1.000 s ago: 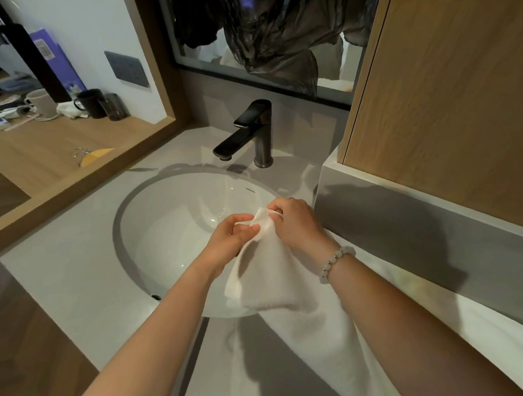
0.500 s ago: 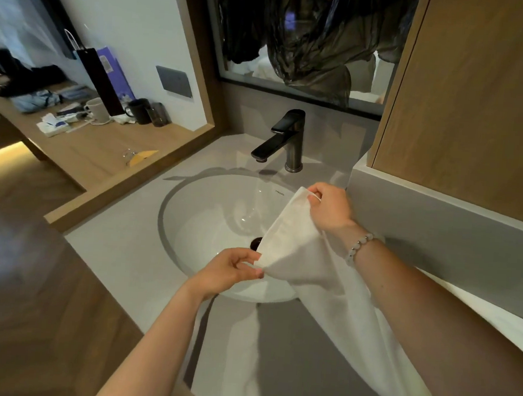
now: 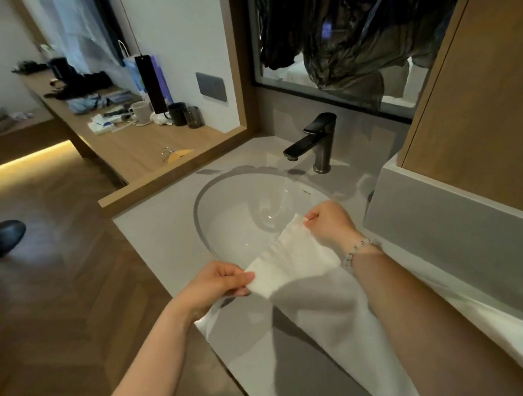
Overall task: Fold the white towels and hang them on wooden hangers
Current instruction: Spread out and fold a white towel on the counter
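Left grip (image 3: 218,282): thumb and fingers curled into a pinch on one end of the towel's short edge; nothing else held.
Right grip (image 3: 332,222): fingers curled, pinching the other end of that same edge; beaded bracelet (image 3: 356,249) on the wrist just behind it.
Towel (image 3: 299,258): white; stretched fairly flat between the two grips, then lying along the tabletop under the right forearm and running out of view at the bottom; not yet folded.
Sink (image 3: 237,221): just beyond the left grip, below and to the left of the right grip; dark faucet (image 3: 315,143) farther back.
Tabletop (image 3: 160,231): pale, under the left grip and to its left.
Change: a second ago, both grips bunched together on one corner above the sink; half a second ago, left grip sliding away along the edge; now well apart, with the edge drawn open between them.
Meaning for the task: corners found and edge spread, so probably set up for a first fold; nothing hung.
Hanger: none near either grip; small yellowish hooked piece (image 3: 177,155) far to the left of the left grip on a wooden shelf (image 3: 128,156), possibly one, too small to tell.
Next, as a guess: bringing the two corners together while keeping both pinches firm.
Risk: trailing length dragging or slipping off the tabletop.
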A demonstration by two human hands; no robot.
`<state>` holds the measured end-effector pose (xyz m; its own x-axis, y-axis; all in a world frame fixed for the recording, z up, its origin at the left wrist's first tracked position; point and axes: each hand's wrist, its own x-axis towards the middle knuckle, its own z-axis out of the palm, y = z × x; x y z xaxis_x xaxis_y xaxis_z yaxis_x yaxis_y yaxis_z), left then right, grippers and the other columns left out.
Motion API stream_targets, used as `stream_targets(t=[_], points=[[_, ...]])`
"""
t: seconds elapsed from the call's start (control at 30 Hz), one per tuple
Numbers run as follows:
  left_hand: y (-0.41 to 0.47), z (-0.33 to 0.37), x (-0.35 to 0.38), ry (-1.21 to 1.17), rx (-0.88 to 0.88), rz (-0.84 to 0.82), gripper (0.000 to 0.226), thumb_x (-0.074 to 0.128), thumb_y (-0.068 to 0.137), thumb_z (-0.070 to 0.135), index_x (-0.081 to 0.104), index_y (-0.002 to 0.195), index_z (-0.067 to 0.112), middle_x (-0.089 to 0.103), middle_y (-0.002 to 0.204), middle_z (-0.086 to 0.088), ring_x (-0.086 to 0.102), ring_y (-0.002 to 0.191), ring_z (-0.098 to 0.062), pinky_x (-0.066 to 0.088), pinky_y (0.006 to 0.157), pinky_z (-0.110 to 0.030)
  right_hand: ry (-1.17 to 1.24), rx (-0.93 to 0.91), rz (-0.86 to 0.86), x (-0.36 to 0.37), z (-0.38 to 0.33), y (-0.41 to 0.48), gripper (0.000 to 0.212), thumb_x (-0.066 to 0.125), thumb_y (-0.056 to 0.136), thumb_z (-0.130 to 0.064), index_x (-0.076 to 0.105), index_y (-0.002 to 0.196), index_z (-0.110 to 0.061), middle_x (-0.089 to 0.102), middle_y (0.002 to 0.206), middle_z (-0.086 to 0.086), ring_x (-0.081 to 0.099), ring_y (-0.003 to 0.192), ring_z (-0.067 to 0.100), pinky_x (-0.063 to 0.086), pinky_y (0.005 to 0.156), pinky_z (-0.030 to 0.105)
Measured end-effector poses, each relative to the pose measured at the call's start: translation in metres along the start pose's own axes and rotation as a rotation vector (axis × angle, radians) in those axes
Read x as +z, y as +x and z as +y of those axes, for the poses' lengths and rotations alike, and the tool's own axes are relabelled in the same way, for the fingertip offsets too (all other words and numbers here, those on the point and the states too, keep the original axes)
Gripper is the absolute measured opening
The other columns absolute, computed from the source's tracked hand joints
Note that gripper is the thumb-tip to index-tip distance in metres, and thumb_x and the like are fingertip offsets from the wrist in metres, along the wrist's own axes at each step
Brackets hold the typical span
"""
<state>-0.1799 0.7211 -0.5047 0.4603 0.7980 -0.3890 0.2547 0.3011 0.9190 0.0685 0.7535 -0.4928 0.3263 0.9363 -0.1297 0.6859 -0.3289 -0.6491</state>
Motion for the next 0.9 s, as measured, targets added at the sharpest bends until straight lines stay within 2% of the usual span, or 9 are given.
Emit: stream_targets(t=[0.07, 0.13, 0.27, 0.43, 0.57, 0.67, 0.77, 0.83, 0.9], points=[[-0.011, -0.005, -0.003, -0.089, -0.125, 0.064, 0.020, 0.067, 0.082, 0.006, 0.064, 0.066, -0.006, 0.059, 0.051, -0.011, 0.054, 0.041, -0.010, 0.050, 0.050, -0.015, -0.016, -0.014, -0.091, 0.010, -0.005, -0.005, 0.018, 0.061, 0.088, -0.016, 0.073, 0.094, -0.004, 0.070, 0.103, 0.006, 0.064, 0.096, 0.029, 0.053, 0.088, 0.039], [-0.021, -0.012, -0.012, -0.064, -0.205, 0.119, 0.030, 0.057, 0.088, -0.001, 0.061, 0.059, -0.006, 0.055, 0.041, -0.010, 0.046, 0.029, -0.008, 0.039, 0.037, -0.014, -0.027, -0.041, -0.145, 0.022, -0.012, -0.009, 0.020, 0.062, 0.086, -0.016, 0.073, 0.096, -0.002, 0.070, 0.104, 0.006, 0.064, 0.099, 0.028, 0.052, 0.090, 0.038], [-0.036, -0.024, -0.034, 0.014, -0.232, 0.188, 0.036, 0.061, 0.081, -0.004, 0.055, 0.046, 0.003, 0.048, 0.039, -0.007, 0.037, 0.031, -0.014, 0.040, 0.049, -0.023, -0.014, -0.081, -0.162, 0.049, -0.025, -0.019, 0.020, 0.061, 0.089, -0.017, 0.071, 0.105, -0.008, 0.066, 0.116, 0.005, 0.061, 0.109, 0.025, 0.048, 0.096, 0.033], [-0.037, -0.038, -0.053, -0.091, -0.280, 0.301, 0.037, 0.058, 0.077, -0.018, 0.037, 0.067, 0.011, 0.039, 0.051, -0.006, 0.030, 0.029, -0.013, 0.022, 0.033, -0.017, -0.013, -0.113, -0.162, 0.067, -0.032, -0.025, 0.019, 0.059, 0.091, -0.017, 0.073, 0.104, -0.011, 0.068, 0.112, 0.006, 0.062, 0.105, 0.026, 0.050, 0.091, 0.033], [-0.034, -0.040, -0.059, -0.083, -0.316, 0.312, 0.038, 0.055, 0.075, -0.021, 0.037, 0.071, 0.012, 0.043, 0.048, -0.010, 0.035, 0.033, -0.014, 0.027, 0.034, -0.019, -0.069, -0.083, -0.151, 0.075, -0.027, -0.025, 0.018, 0.059, 0.091, -0.022, 0.074, 0.100, -0.018, 0.071, 0.105, 0.003, 0.064, 0.098, 0.024, 0.049, 0.078, 0.026], [-0.032, -0.032, -0.058, 0.064, -0.344, 0.215, 0.030, 0.057, 0.077, -0.015, 0.040, 0.073, 0.010, 0.044, 0.042, -0.008, 0.035, 0.034, -0.016, 0.032, 0.040, -0.021, -0.102, -0.083, -0.140, 0.076, -0.027, -0.025, 0.019, 0.057, 0.092, -0.022, 0.074, 0.099, -0.019, 0.072, 0.101, 0.002, 0.065, 0.095, 0.025, 0.045, 0.072, 0.024], [-0.025, -0.014, -0.059, 0.332, -0.419, 0.069, 0.025, 0.064, 0.082, 0.000, 0.044, 0.096, 0.006, 0.045, 0.044, -0.002, 0.037, 0.035, -0.014, 0.035, 0.044, -0.021, -0.088, -0.100, -0.139, 0.075, -0.028, -0.023, 0.020, 0.056, 0.091, -0.020, 0.076, 0.095, -0.016, 0.070, 0.087, 0.003, 0.063, 0.082, 0.024, 0.045, 0.068, 0.024], [-0.014, 0.003, -0.055, 0.508, -0.391, 0.046, 0.034, 0.070, 0.084, 0.021, 0.047, 0.108, 0.011, 0.055, 0.058, 0.002, 0.049, 0.048, -0.011, 0.043, 0.055, -0.020, -0.023, -0.106, -0.138, 0.071, -0.027, -0.022, 0.020, 0.057, 0.091, -0.021, 0.076, 0.096, -0.015, 0.071, 0.089, 0.001, 0.063, 0.083, 0.022, 0.046, 0.069, 0.023], [0.005, 0.016, -0.042, 0.579, -0.246, 0.155, 0.046, 0.067, 0.085, 0.040, 0.046, 0.119, 0.018, 0.061, 0.089, 0.005, 0.059, 0.079, -0.012, 0.044, 0.077, -0.022, 0.082, -0.113, -0.137, 0.066, -0.026, -0.022, 0.019, 0.060, 0.091, -0.022, 0.075, 0.101, -0.016, 0.072, 0.103, -0.002, 0.064, 0.095, 0.019, 0.048, 0.076, 0.024]])
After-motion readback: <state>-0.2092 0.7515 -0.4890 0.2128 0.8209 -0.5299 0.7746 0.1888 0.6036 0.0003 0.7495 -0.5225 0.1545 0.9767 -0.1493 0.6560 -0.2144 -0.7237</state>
